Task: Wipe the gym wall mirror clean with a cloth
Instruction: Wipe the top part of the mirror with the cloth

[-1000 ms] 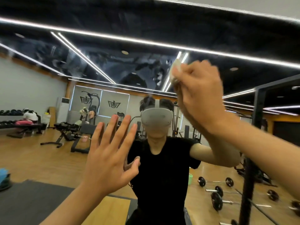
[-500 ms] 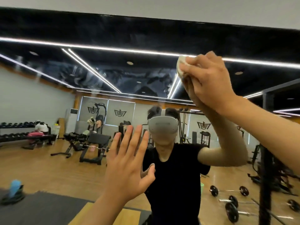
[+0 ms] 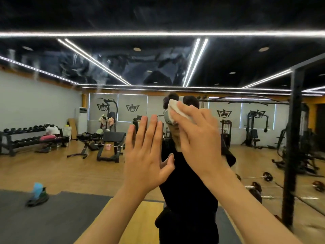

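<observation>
The wall mirror (image 3: 70,164) fills the view and reflects the gym and a person in a black shirt. My right hand (image 3: 198,136) presses a folded white cloth (image 3: 175,107) flat against the glass at head height, fingers laid over it. My left hand (image 3: 147,155) is raised just left of it with straight, spread fingers, palm toward the mirror; whether it touches the glass I cannot tell. Pale streaks show on the upper left of the glass (image 3: 73,60).
A black vertical post (image 3: 293,138) stands at the right beside the mirror. Reflected in the glass are weight benches (image 3: 109,143), a dumbbell rack (image 3: 21,138), barbells on the wooden floor (image 3: 263,178) and a dark mat with a blue bottle (image 3: 37,190).
My right hand has swept the cloth down from high on the mirror to head height. My left hand stays raised and open, now closer to the right hand.
</observation>
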A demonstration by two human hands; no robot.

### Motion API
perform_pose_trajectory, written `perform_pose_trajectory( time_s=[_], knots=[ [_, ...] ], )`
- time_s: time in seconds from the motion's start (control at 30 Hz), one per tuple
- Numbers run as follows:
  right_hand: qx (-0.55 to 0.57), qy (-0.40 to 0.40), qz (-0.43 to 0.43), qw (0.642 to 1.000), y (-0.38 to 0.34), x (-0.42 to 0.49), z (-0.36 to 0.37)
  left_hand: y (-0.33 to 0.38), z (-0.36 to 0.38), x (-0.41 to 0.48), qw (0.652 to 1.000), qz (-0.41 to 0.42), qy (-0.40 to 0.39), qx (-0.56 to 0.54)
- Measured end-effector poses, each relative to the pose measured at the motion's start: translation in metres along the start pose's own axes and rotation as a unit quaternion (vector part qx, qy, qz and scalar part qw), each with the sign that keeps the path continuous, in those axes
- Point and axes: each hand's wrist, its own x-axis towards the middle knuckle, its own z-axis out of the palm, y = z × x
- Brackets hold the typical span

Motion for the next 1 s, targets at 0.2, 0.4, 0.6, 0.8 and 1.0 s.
perform_pose_trajectory(
  time_s=[0.2, 0.4, 0.6, 0.8, 1.0],
  knots=[
    [0.001, 0.035, 0.048, 0.998, -0.009, -0.010, 0.011, -0.016, -0.014, 0.004, 0.998, 0.030, -0.028, -0.045],
    [-0.019, 0.041, 0.096, 0.994, -0.023, -0.019, 0.015, -0.070, -0.044, 0.011, 0.988, 0.133, -0.076, -0.034],
    [-0.030, 0.079, 0.142, 0.986, -0.049, -0.036, 0.033, -0.144, -0.052, 0.003, 0.992, 0.095, -0.068, 0.045],
    [-0.080, 0.100, 0.073, 0.989, -0.041, -0.047, 0.045, -0.163, -0.034, -0.005, 0.991, 0.117, -0.048, 0.047],
    [-0.128, 0.158, 0.036, 0.978, 0.005, 0.071, 0.029, -0.170, -0.033, -0.005, 0.989, 0.137, -0.031, 0.042]
  ],
)
